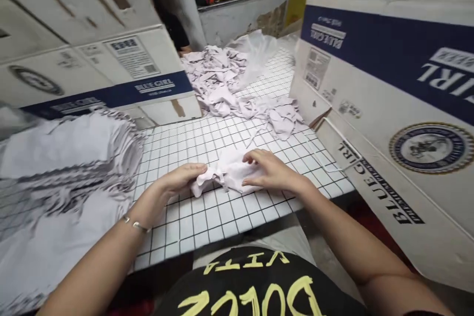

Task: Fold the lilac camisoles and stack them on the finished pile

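A crumpled, pale pinkish-white piece of fabric (237, 165) lies on the white table with a black grid (207, 219), right in front of me. My left hand (183, 177) pinches its left end, where the cloth is bunched and folded. Over the right part of the cloth rests my right hand (268, 170), its thumb and fingers curved and apart, touching the fabric. What kind of garment or cloth piece it is cannot be told.
Stacks of similar pale fabric pieces (70, 145) lie at the left. Farther back is a loose heap of cloth (218, 74) beside a clear plastic bag (259, 52). Large cardboard boxes flank the table, one at the left (92, 59) and one at the right (370, 89).
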`<state>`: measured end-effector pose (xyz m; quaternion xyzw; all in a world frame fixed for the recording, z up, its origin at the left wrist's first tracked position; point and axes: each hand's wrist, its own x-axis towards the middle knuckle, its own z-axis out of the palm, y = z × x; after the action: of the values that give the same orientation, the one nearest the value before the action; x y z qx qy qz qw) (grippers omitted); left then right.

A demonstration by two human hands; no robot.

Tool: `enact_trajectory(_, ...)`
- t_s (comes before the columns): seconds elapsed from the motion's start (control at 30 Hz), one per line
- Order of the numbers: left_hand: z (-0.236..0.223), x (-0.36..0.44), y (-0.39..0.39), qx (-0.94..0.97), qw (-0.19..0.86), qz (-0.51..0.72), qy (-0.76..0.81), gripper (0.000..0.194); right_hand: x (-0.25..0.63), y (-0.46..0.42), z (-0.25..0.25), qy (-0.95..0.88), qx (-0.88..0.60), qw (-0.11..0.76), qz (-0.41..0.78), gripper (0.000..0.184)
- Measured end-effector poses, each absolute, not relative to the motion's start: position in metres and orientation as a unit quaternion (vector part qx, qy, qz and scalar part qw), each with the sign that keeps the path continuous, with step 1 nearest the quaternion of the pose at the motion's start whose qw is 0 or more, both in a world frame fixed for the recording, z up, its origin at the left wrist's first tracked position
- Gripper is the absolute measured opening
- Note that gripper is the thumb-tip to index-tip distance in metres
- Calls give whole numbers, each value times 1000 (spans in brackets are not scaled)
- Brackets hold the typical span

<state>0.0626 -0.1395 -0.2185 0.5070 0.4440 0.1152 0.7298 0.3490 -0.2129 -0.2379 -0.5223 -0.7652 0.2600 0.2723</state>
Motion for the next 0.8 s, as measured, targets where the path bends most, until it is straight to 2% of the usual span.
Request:
enact_trajectory(0.07, -217, 54, -137, 466, 751, 147, 444, 32, 310, -199, -233, -788, -476, 259, 291, 39)
enact_trajectory(0.17, -213, 47, -118, 473, 721, 184, 472, 38, 275, -173, -231, -747, -446, 213, 445, 14)
enact_trajectory(0.23, -211, 40, -101, 507, 636, 235, 532, 36, 270, -152, -231, -651, -451, 242, 561, 17)
enact_trajectory(0.3, -213, 36, -89, 523, 533, 316, 585, 30, 276, -132, -231, -548, -476, 301, 619, 22)
enact_trajectory(0.4, -223, 45, -95, 548, 399, 414, 608, 20, 292, -110, -232, -465, -543, 339, 612, 32)
enact_trajectory(0.47, -233, 65, -117, 608, 346, 408, 587, 22, 298, -103, -233, -419, -564, 359, 614, 33)
enact_trajectory(0.6, -253, 124, -162, 672, 398, 293, 551, 39, 293, -104, -235, -331, -545, 445, 629, 25)
enact_trajectory(0.7, -260, 158, -164, 626, 451, 346, 534, 54, 285, -111, -225, -321, -502, 490, 636, 26)
enact_trajectory(0.73, -259, 163, -160, 613, 462, 383, 514, 54, 284, -113, -219, -327, -483, 498, 642, 29)
enact_trajectory(0.8, -250, 165, -150, 599, 480, 435, 471, 33, 286, -117, -203, -360, -453, 509, 637, 28)
